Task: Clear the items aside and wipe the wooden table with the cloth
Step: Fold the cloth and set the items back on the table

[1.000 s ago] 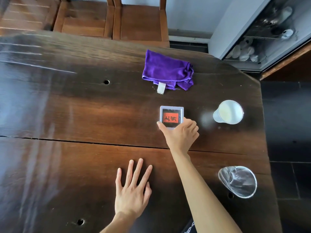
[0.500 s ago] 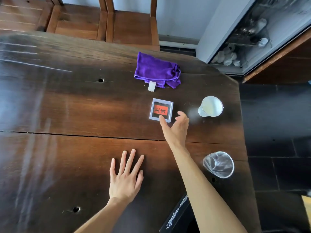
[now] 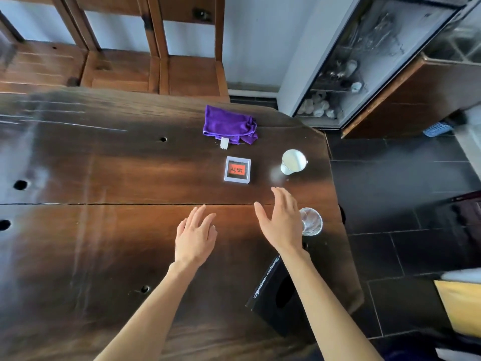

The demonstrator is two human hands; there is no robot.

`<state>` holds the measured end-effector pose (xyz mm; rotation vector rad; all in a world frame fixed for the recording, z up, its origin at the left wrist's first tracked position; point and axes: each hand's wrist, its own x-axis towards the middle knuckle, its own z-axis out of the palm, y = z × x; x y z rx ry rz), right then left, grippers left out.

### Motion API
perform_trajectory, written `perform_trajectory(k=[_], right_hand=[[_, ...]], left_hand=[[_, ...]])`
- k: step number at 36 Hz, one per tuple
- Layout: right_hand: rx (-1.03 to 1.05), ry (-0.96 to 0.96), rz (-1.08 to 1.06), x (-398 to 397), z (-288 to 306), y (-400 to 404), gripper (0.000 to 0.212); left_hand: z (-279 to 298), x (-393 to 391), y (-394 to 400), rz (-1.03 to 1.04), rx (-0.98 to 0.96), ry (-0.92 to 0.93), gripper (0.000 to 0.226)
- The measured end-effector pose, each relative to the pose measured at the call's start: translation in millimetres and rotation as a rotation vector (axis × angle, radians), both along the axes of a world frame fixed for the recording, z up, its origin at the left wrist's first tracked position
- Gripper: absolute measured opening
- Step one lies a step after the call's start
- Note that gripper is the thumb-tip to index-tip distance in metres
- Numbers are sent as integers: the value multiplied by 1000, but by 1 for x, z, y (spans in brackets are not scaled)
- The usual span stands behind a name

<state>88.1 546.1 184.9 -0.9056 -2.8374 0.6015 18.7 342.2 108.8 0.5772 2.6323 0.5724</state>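
Lying crumpled at the far edge of the wooden table [image 3: 104, 178], the purple cloth [image 3: 229, 126] looked soft, light and easy to pinch anywhere, while her left hand [image 3: 195, 238] and right hand [image 3: 282, 225] hovered spread and empty.

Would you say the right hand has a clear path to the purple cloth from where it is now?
Probably yes. The right hand is open and empty, and the purple cloth lies uncovered farther back. Only the low framed tile sits between them, easy to pass over.
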Motion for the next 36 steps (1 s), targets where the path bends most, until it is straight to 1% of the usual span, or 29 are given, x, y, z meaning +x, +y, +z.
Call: perform_trajectory(k=[2, 5, 8, 13, 18, 24, 28, 30, 36], right_hand=[[35, 12, 37, 15, 10, -4, 64], [52, -12, 72, 38, 24, -10, 71], [108, -38, 119, 65, 34, -15, 72], [218, -77, 197, 112, 42, -23, 75], [180, -53, 256, 155, 34, -20, 74], [145, -69, 282, 196, 19, 5, 73], [108, -85, 384, 215, 14, 31, 66], [92, -74, 436, 221, 13, 46, 62], [50, -75, 490, 226, -1, 92, 59]], left_hand=[[16, 9, -8, -9, 31, 97, 43], [36, 26, -24, 17, 69, 196, 56], [50, 47, -39, 45, 59, 198, 60], [63, 96, -54, 2, 37, 240, 57], [60, 150, -51, -12, 2, 285, 57], [49, 206, -29, 19, -50, 267, 58], [42, 236, -7, 65, -95, 219, 60], [40, 249, 6, 111, -105, 187, 60], [39, 278, 46, 290, -111, 110, 61]])
